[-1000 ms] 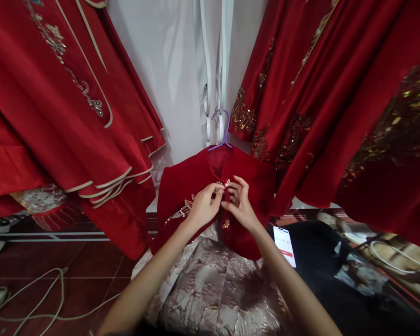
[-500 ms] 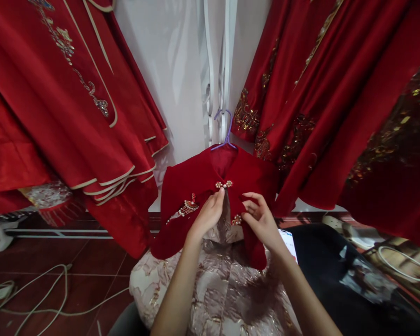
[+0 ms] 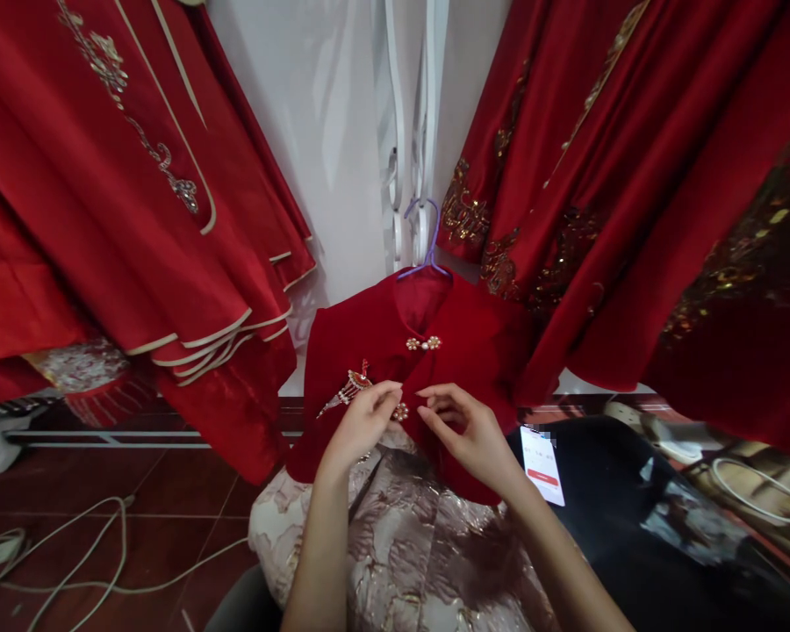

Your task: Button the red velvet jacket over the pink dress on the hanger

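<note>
A short red velvet capelet (image 3: 477, 320) hangs on a purple hanger (image 3: 430, 250) before me. A pearl-and-gold clasp (image 3: 424, 343) joins its front at the neck. Lower down, a flower-shaped clasp piece (image 3: 400, 411) shows between my hands. My left hand (image 3: 363, 427) is closed at the capelet's front, fingertips pinched beside that lower piece. My right hand (image 3: 466, 430) hovers at the other side of the front, thumb and fingers apart, with nothing visible between them. A beaded brooch with tassels (image 3: 354, 386) decorates the capelet left of my left hand.
Red embellished garments hang at left (image 3: 190, 263) and right (image 3: 606, 263). A shiny patterned cloth (image 3: 427, 562) covers my lap. A lit phone (image 3: 543, 470) lies on a black seat (image 3: 606, 527) to the right. White cables (image 3: 122, 544) cross the tiled floor.
My left hand has come down from the neck clasp to the lower clasp piece. My right hand has moved left, and the gap in the capelet's front has closed up below the neck.
</note>
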A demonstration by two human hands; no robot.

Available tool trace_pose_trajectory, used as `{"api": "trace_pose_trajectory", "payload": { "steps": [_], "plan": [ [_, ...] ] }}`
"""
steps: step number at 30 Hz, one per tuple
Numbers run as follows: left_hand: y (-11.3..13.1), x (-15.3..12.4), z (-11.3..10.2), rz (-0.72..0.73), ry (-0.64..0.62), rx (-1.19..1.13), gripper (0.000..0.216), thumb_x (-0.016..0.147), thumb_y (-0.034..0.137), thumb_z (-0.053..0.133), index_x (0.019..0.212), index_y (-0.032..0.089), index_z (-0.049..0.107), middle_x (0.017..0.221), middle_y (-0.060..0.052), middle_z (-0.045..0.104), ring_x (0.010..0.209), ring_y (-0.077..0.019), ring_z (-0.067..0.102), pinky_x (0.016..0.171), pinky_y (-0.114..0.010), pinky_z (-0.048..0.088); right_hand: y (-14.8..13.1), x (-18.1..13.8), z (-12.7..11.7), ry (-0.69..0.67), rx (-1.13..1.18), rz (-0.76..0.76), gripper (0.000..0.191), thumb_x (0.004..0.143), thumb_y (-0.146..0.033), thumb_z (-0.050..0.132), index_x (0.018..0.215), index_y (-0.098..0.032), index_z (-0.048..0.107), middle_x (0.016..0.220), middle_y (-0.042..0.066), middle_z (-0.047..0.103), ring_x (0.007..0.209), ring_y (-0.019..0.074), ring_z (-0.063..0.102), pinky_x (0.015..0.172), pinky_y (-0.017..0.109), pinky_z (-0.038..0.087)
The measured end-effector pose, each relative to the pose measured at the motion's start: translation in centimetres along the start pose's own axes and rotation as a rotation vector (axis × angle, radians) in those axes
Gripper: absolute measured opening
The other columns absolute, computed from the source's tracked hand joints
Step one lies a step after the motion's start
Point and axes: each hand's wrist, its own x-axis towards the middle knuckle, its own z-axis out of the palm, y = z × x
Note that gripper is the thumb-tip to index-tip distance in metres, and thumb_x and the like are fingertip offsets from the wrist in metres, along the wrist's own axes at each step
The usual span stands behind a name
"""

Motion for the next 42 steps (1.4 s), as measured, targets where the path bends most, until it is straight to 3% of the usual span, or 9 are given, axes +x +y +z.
{"api": "trace_pose_trajectory", "payload": {
  "steps": [5,11,13,17,19,23,28,35,42],
  "plan": [
    [-0.8,0.1,-0.8,-0.007,-0.002,0.019,0.023,0.080,0.032,0.055,0.092,0.016,0.067,0.083,-0.003,0.063,0.075,-0.0142,0.061,0.066,-0.027,0.056,0.9,0.0,1.6,-0.045,-0.035,0.049,0.033,0.076,-0.041,0.070,0.101,-0.022,0.057,0.080,0.002,0.060,0.067,0.0145,0.058,0.058,0.028,0.051],
    [-0.2,-0.1,-0.8,0.050,-0.091,0.045,0.024,0.075,0.033,0.068,0.091,0.015,0.067,0.081,-0.006,0.069,0.076,-0.0165,0.065,0.073,-0.031,0.055,1.0,-0.2,2.5,-0.013,0.072,0.056,0.021,0.081,-0.036,0.064,0.092,-0.023,0.054,0.081,0.002,0.065,0.070,0.0151,0.062,0.062,0.028,0.052],
    [-0.7,0.4,-1.1,0.126,0.032,0.100,0.022,0.076,0.033,0.068,0.089,0.015,0.067,0.083,-0.007,0.069,0.079,-0.0165,0.065,0.078,-0.032,0.054,0.9,-0.1,2.3,-0.002,0.080,0.072,0.022,0.080,-0.037,0.066,0.093,-0.022,0.057,0.082,0.003,0.066,0.072,0.0158,0.063,0.064,0.028,0.053],
    [-3.6,2.2,-2.4,0.272,0.506,0.189,0.036,0.073,0.030,0.070,0.106,0.019,0.061,0.112,-0.010,0.060,0.099,-0.0170,0.059,0.088,-0.033,0.051,0.8,-0.1,1.9,-0.021,0.141,0.114,0.024,0.076,-0.040,0.069,0.093,-0.023,0.065,0.083,0.003,0.068,0.074,0.0168,0.065,0.065,0.029,0.055],
    [-5.1,3.1,-3.0,0.274,0.599,0.192,0.047,0.070,0.029,0.073,0.113,0.019,0.055,0.115,-0.010,0.056,0.103,-0.0170,0.058,0.090,-0.034,0.050,0.8,0.0,1.9,-0.047,0.180,0.123,0.024,0.077,-0.039,0.069,0.095,-0.024,0.067,0.087,0.004,0.070,0.077,0.0172,0.066,0.069,0.031,0.056],
    [-6.4,3.7,-3.3,0.253,0.574,0.078,0.046,0.071,0.030,0.071,0.112,0.018,0.052,0.101,-0.006,0.058,0.089,-0.0136,0.062,0.085,-0.032,0.051,0.8,-0.1,2.0,-0.098,0.232,0.095,0.025,0.082,-0.036,0.065,0.105,-0.025,0.067,0.095,0.004,0.072,0.087,0.0180,0.068,0.081,0.036,0.056],
    [-5.6,3.3,-3.1,0.264,0.556,-0.011,0.040,0.070,0.025,0.070,0.105,0.016,0.053,0.089,-0.004,0.062,0.083,-0.0129,0.065,0.082,-0.030,0.053,1.1,0.3,2.4,-0.062,0.294,0.079,0.026,0.083,-0.035,0.064,0.107,-0.025,0.066,0.100,0.004,0.073,0.092,0.0182,0.068,0.087,0.037,0.054],
    [-4.9,3.1,-3.0,0.275,0.540,-0.016,0.022,0.074,0.028,0.065,0.092,0.014,0.063,0.090,-0.007,0.071,0.086,-0.0151,0.068,0.087,-0.031,0.052,3.7,4.9,4.8,-0.004,0.293,0.040,0.028,0.078,-0.039,0.068,0.099,-0.020,0.068,0.092,0.006,0.073,0.085,0.0185,0.069,0.082,0.034,0.056],
    [-5.9,3.5,-3.4,0.265,0.683,0.035,0.029,0.070,0.022,0.068,0.096,0.016,0.057,0.094,-0.007,0.066,0.083,-0.0144,0.066,0.078,-0.030,0.055,4.9,7.0,6.6,0.026,0.199,0.012,0.029,0.079,-0.040,0.065,0.102,-0.022,0.070,0.090,0.005,0.071,0.081,0.0168,0.067,0.074,0.029,0.057]
  ]
}}
